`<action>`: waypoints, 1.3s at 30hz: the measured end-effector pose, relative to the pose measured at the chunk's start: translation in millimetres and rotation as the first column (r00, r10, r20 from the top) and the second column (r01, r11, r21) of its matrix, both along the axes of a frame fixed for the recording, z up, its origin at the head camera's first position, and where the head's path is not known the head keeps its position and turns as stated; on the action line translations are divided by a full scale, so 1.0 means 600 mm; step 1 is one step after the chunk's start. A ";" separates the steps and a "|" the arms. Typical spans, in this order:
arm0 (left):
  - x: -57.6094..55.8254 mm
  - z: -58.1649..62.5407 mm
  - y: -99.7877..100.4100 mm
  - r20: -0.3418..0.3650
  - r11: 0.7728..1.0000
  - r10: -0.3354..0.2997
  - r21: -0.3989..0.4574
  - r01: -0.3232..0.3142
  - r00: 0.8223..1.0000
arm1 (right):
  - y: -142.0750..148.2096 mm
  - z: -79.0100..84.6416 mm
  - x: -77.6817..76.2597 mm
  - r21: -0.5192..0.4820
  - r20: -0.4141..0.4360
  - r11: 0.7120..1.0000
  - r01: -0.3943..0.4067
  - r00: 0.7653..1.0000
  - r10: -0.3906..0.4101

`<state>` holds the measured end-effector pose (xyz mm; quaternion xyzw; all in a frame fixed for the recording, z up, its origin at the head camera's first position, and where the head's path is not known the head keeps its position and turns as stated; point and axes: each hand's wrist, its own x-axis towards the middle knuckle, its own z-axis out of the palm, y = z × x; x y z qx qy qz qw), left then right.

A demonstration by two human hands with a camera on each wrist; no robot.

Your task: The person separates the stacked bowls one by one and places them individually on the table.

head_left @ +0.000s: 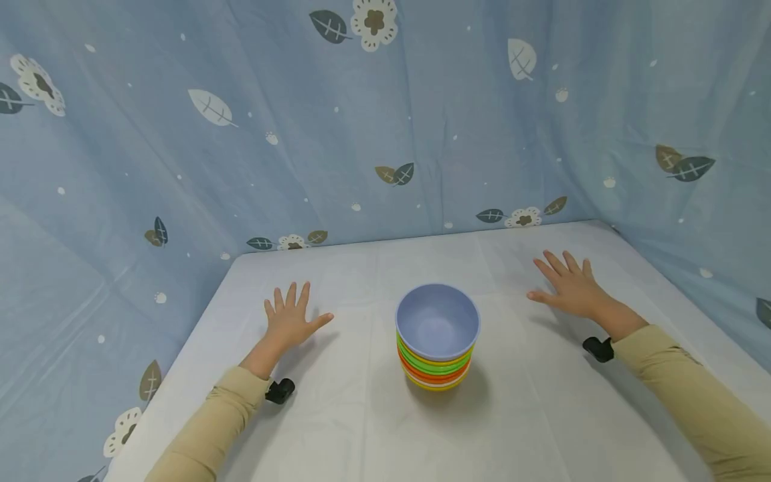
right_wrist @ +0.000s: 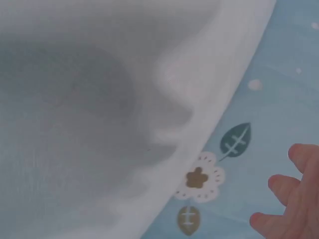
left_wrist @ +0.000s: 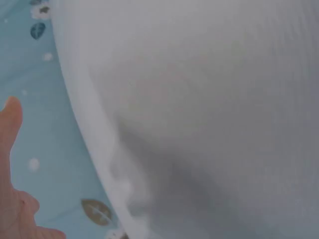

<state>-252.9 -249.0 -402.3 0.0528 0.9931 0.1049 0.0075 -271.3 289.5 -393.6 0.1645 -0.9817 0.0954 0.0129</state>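
A stack of nested bowls (head_left: 438,323) stands near the middle of the white table, a blue-grey one on top and yellow, green, orange and white rims showing beneath it. To the left of the stack, my left hand (head_left: 289,324) is held over the table with fingers spread and nothing in it. My right hand (head_left: 572,290) is spread the same way on the far right, also bare. Both hands are apart from the bowls. In the left wrist view part of the left hand (left_wrist: 12,179) shows at the left edge; fingers of the right hand (right_wrist: 294,199) show at the right wrist view's lower right.
The table (head_left: 373,428) is covered with a white cloth. A blue curtain (head_left: 337,134) with leaf and flower prints hangs behind it and along its sides. A small black wrist camera (head_left: 280,391) sits under the left wrist, another black camera (head_left: 599,349) under the right.
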 end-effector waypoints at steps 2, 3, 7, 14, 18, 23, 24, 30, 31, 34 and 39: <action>0.005 0.003 0.010 -0.007 1.000 -0.013 0.002 0.013 1.000 | -0.001 0.002 0.007 -0.001 -0.027 1.000 -0.023 0.999 0.023; 0.007 0.005 0.015 -0.008 1.000 -0.019 0.006 0.019 1.000 | -0.003 0.004 0.011 -0.011 -0.038 0.999 -0.037 0.999 0.036; 0.015 0.009 0.034 -0.016 0.999 -0.040 0.025 0.041 0.999 | -0.017 0.014 0.023 -0.060 -0.080 0.994 -0.095 0.993 0.090; 0.032 0.012 0.065 -0.051 0.991 -0.088 0.101 0.093 0.995 | -0.056 0.034 0.043 -0.143 -0.161 0.969 -0.201 0.971 0.178; 0.046 0.016 0.078 -0.092 0.984 -0.115 0.122 0.126 0.989 | -0.084 0.041 0.056 -0.155 -0.213 0.948 -0.279 0.946 0.244; 0.056 0.024 0.094 -0.140 0.965 -0.172 0.173 0.195 0.975 | -0.109 0.057 0.072 -0.141 -0.252 0.929 -0.341 0.920 0.299; 0.057 0.025 0.098 -0.142 0.960 -0.185 0.187 0.210 0.972 | -0.112 0.060 0.076 -0.147 -0.252 0.926 -0.349 0.918 0.306; 0.064 0.027 0.111 -0.108 0.924 -0.214 0.299 0.237 0.971 | -0.134 0.073 0.093 -0.196 -0.257 0.886 -0.420 0.894 0.367; 0.065 0.027 0.113 -0.101 0.916 -0.216 0.324 0.238 0.971 | -0.137 0.074 0.094 -0.207 -0.257 0.877 -0.433 0.889 0.378; 0.066 0.024 0.121 -0.071 0.884 -0.232 0.400 0.241 0.970 | -0.146 0.078 0.099 -0.268 -0.246 0.838 -0.475 0.875 0.417; 0.072 0.023 0.133 0.005 0.828 -0.246 0.521 0.208 0.969 | -0.162 0.081 0.106 -0.388 -0.153 0.789 -0.476 0.878 0.454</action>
